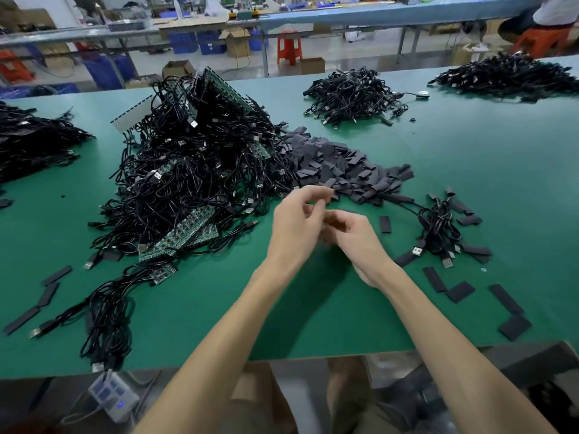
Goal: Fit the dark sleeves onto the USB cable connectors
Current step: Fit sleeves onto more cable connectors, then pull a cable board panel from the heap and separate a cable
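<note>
My left hand (296, 223) hovers at mid-table with loosely bent fingers, its fingertips at the near edge of the heap of dark flat sleeves (338, 166). No sleeve shows between those fingers. My right hand (355, 238) is close beside it, back up, fingers curled under and blurred; what lies inside them is hidden. A big tangle of black USB cables (194, 170) with green circuit strips rises to the left. At the right lies a small bundle of cables (438, 230) with sleeves on or beside the connectors.
The green mat (313, 311) carries loose sleeves at the right (460, 291) and at the left (50, 291). More cable heaps sit at the far left (34, 142), back centre (351, 93) and back right (507, 75). A small white device (112, 394) hangs below the front edge.
</note>
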